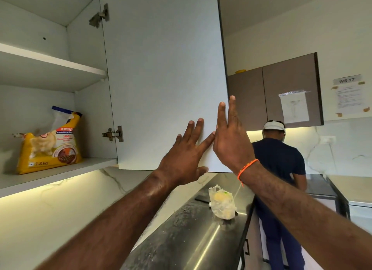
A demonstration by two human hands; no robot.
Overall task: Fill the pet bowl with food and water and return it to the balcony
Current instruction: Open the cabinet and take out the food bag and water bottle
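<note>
left hand [182,159] flat with fingers spread on the open cabinet door [163,74], right hand [231,141] straight-fingered against its edge, plastic bag [221,203] on the counter [181,235], yellow pet food bag [50,143] upright on the cabinet's bottom shelf, another person [279,169] further back

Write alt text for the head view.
Both hands lie flat with straight fingers on an open wall cabinet door, left hand on its inner face, right hand at its edge. A yellow pet food bag stands on the cabinet's bottom shelf.
</note>
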